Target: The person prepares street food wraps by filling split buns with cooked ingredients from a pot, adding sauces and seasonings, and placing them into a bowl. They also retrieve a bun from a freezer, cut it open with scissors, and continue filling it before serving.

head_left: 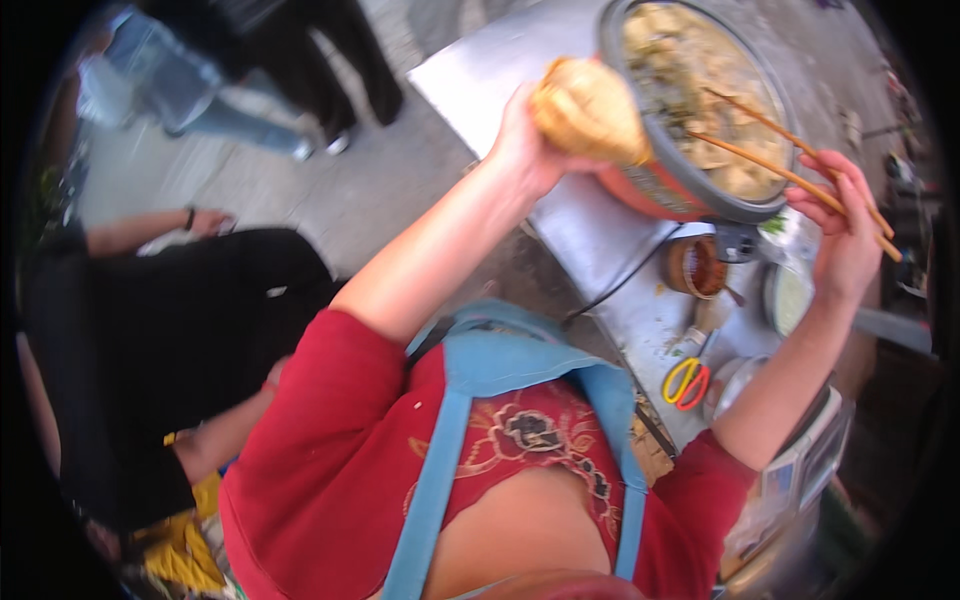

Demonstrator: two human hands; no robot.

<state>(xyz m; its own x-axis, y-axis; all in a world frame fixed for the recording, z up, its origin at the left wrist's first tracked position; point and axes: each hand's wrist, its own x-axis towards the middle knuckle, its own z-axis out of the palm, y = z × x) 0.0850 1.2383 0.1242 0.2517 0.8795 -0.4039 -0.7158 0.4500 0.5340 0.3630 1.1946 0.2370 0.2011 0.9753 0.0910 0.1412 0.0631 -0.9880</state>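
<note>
My left hand (pixel 522 150) grips a golden-brown split bun or flatbread (pixel 588 112) from below, at the left edge of a round electric pot (pixel 655 190). Pale pieces of food and dark greens (pixel 665 70) fill the pot. In my right hand (pixel 845 215) is a pair of long wooden chopsticks (pixel 752 155), held from the pot's right side. Their tips are apart and reach into the food. Whether they pinch a piece, I cannot tell.
A metal table (pixel 590 240) bears the pot, a tub of red-brown sauce (pixel 697 267), a brush (pixel 708 318) and yellow-and-orange-handled scissors (pixel 686 384). A black cord (pixel 630 275) hangs off its edge. A person in black (pixel 170 350) sits at left; standing people's legs (pixel 345 70) are beyond.
</note>
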